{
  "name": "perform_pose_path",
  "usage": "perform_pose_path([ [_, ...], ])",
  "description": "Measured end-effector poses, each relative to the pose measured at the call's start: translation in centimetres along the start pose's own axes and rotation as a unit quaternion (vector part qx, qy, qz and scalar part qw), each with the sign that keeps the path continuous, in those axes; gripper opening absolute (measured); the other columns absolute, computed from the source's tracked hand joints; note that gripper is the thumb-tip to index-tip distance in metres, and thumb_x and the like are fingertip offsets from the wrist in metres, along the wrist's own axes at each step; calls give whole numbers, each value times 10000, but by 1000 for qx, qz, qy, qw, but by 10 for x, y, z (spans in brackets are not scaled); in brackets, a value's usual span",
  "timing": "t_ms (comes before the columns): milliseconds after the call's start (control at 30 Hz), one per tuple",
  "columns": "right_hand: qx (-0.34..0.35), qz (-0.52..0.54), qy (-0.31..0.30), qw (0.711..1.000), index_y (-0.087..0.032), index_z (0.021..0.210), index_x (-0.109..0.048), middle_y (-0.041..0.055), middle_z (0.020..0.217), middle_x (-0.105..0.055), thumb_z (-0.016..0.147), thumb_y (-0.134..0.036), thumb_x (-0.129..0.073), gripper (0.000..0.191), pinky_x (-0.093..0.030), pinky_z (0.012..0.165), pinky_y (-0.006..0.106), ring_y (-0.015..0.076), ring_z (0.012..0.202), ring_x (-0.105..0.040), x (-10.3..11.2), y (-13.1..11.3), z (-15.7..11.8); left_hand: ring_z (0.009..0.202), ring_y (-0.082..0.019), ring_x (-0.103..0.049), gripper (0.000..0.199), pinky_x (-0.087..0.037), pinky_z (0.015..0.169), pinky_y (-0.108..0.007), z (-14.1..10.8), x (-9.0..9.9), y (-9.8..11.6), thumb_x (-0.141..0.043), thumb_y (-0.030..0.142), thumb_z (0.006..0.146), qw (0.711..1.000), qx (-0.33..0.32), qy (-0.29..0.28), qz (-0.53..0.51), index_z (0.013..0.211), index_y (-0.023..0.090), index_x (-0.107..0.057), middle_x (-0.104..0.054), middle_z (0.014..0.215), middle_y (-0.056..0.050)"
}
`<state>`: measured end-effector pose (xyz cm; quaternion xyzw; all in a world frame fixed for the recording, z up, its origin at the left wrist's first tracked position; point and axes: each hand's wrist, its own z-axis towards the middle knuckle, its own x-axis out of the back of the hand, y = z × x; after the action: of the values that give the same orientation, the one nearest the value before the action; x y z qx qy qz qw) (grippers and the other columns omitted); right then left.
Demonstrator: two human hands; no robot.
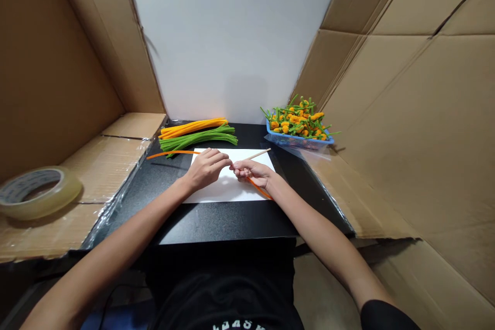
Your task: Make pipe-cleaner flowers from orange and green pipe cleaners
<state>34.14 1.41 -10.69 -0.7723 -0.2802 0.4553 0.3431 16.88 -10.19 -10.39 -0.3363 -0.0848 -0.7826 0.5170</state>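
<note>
This is a makeshift craft booth rather than a finished room. Flattened brown cardboard sheets (386, 113) line both sides of the black table (216, 221), and a plain white wall (232, 36) rises beyond it. Bundled orange and green pipe cleaners (197, 133) lie at the table's far edge. A blue plastic basket (299, 142) of pipe-cleaner flowers (297, 121) sits at its far right corner, and a roll of clear packing tape (38, 193) rests on cardboard left of it.

The one head-worn view looks forward and steeply down past the person's chest (220, 289), close over the black worktop (228, 221), the left hand (204, 169) and the right hand (253, 172).
</note>
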Motion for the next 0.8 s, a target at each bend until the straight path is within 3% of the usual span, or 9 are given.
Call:
perform_pose_path([
  [167, -44, 77, -7, 996, -93, 819, -606, -15, 570, -591, 899, -48, -548, 108, -429, 413, 65, 17, 415, -472, -2, -4, -4, 757, -143, -617, 132, -449, 707, -295, -4, -5, -2, -526, 145, 976, 999, 12, 43, -15, 1053, 176, -629, -737, 899, -47],
  [633, -39, 71, -17, 997, -94, 807, -604, -26, 583, -576, 881, -61, -617, 82, -417, 406, 67, 8, 413, -451, -4, -4, -6, 775, -150, -629, 161, -445, 700, -301, -3, -4, -2, -469, 138, 985, 1000, 7, 3, 10, 973, 177, -625, -710, 915, -62],
  [800, -26, 70, -20, 997, -97, 799, -601, -31, 586, -577, 873, -63, -626, 85, -416, 416, 72, 3, 410, -452, -6, -5, -8, 748, -150, -620, 101, -437, 681, -300, -1, -3, 2, -533, 170, 973, 998, 30, 40, 27, 937, 176, -627, -709, 874, -46],
])
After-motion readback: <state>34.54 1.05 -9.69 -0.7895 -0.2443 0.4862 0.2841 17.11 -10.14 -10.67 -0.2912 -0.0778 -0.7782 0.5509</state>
